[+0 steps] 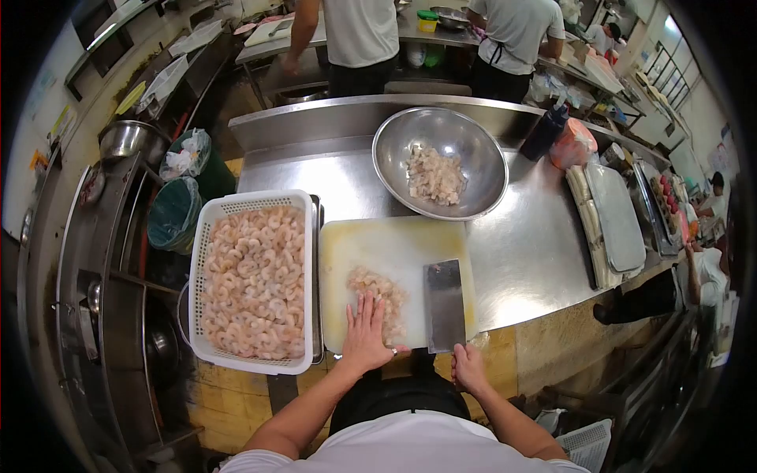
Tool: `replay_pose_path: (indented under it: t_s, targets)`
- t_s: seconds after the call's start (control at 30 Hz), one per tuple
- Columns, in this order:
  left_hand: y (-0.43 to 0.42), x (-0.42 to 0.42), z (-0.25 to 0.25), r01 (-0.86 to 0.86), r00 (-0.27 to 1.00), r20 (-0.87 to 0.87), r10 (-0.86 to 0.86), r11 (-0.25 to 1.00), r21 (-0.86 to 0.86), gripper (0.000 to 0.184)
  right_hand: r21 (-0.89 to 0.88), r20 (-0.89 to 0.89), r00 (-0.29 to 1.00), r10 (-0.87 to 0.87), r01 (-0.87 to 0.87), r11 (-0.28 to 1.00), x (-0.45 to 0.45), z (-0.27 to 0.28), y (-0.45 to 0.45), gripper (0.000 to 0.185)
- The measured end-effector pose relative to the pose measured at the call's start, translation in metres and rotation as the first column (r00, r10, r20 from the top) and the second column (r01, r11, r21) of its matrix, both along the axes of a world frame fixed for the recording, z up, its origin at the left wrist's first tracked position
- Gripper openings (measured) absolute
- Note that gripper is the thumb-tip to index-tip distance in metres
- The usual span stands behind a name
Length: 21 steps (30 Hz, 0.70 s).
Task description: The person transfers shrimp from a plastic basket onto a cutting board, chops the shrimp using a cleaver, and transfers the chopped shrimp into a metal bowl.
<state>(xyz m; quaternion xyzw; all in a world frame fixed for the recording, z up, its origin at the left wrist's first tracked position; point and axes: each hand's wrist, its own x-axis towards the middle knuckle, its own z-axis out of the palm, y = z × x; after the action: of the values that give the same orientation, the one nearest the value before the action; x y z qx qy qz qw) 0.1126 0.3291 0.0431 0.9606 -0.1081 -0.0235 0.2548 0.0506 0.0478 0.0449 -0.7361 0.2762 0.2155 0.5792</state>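
Observation:
My left hand [366, 335] lies with fingers spread at the near edge of a pile of chopped shrimp [388, 296] on a white cutting board [355, 240]. In my right hand [469, 367] is the handle of a cleaver [445, 303], its broad blade lying over the right side of the board. Left of the board stands a white perforated basket [199, 284] full of peeled shrimp [252, 284]. Beyond the board, a large steel bowl [485, 169] holds more chopped shrimp [436, 175].
A dark bottle [546, 132] and a pink-orange bag [573, 144] stand at the steel table's [536, 252] back right, near stacked trays [617, 217]. Bins with green liners [175, 211] stand left. Co-workers [361, 35] work beyond the raised back edge; another person [702, 276] is at right.

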Motion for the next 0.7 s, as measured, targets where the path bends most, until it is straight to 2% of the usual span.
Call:
replay_pose_path:
  t_s: [0.03, 0.1, 0.17, 0.27, 0.37, 0.47, 0.57, 0.7]
  targets:
    - [-0.002, -0.003, -0.006, 0.023, 0.999, -0.041, -0.02, 0.997, 0.074, 0.117, 0.022, -0.006, 1.0, -0.028, 0.028, 0.999, -0.003, -0.005, 0.004, 0.032]
    - [-0.004, 0.011, -0.036, -0.075, 0.996, 0.061, 0.067, 0.987, 0.141, 0.12, 0.031, 0.009, 0.999, -0.048, 0.048, 0.998, -0.007, -0.008, 0.008, 0.032]
    - [-0.005, 0.044, -0.041, -0.17, 0.975, 0.173, 0.143, 0.974, 0.153, 0.119, 0.036, 0.023, 0.997, -0.071, 0.07, 0.997, -0.005, -0.006, 0.012, 0.032]
    - [-0.001, 0.08, -0.035, -0.267, 0.939, 0.237, 0.247, 0.962, 0.052, 0.117, 0.034, 0.019, 0.996, -0.087, 0.087, 0.996, -0.009, -0.003, 0.019, 0.032]
    - [0.011, 0.084, -0.019, -0.41, 0.898, 0.157, 0.41, 0.911, -0.032, 0.108, 0.01, -0.01, 0.998, -0.059, 0.06, 0.998, -0.014, -0.005, 0.022, 0.032]
    - [0.026, 0.077, -0.039, -0.347, 0.927, 0.141, 0.347, 0.938, -0.022, 0.1, 0.015, -0.051, 0.997, -0.052, 0.053, 0.998, -0.017, -0.005, 0.039, 0.032]
    - [0.018, 0.074, -0.034, -0.301, 0.946, 0.092, 0.311, 0.948, -0.107, 0.095, -0.008, -0.006, 0.998, 0.056, -0.056, 0.998, -0.013, -0.025, 0.062, 0.033]
    - [0.011, 0.071, -0.028, -0.233, 0.959, 0.12, 0.258, 0.954, -0.19, 0.087, -0.108, 0.06, 0.98, 0.188, -0.181, 0.978, 0.006, -0.032, 0.102, 0.035]
